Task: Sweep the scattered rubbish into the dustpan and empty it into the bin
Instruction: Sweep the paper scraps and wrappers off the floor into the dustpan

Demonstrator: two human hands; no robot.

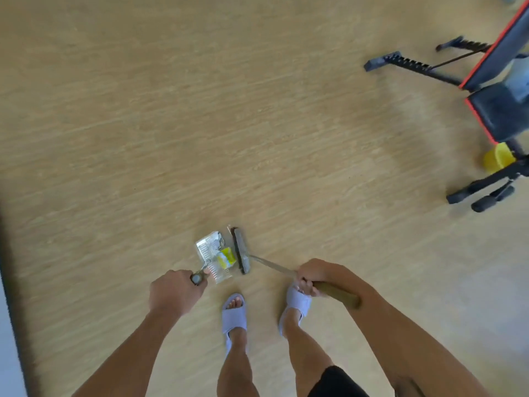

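Note:
A pale grey dustpan (206,250) rests on the wooden floor just ahead of my feet. Yellow and clear rubbish (224,257) lies inside it. My left hand (171,292) is closed around the top of the dustpan's long handle (198,277). The dark broom head (241,250) stands right against the open right side of the dustpan, touching the rubbish. My right hand (312,277) grips the broom's shaft (272,265), whose brown upper end (339,293) sticks out behind my wrist.
A black and red exercise bench (499,107) with black legs stands at the right edge. A yellow container (498,156) sits under it. A dark strip and a pale wall (8,310) run along the left edge. My slippered feet (234,316) stand behind the dustpan.

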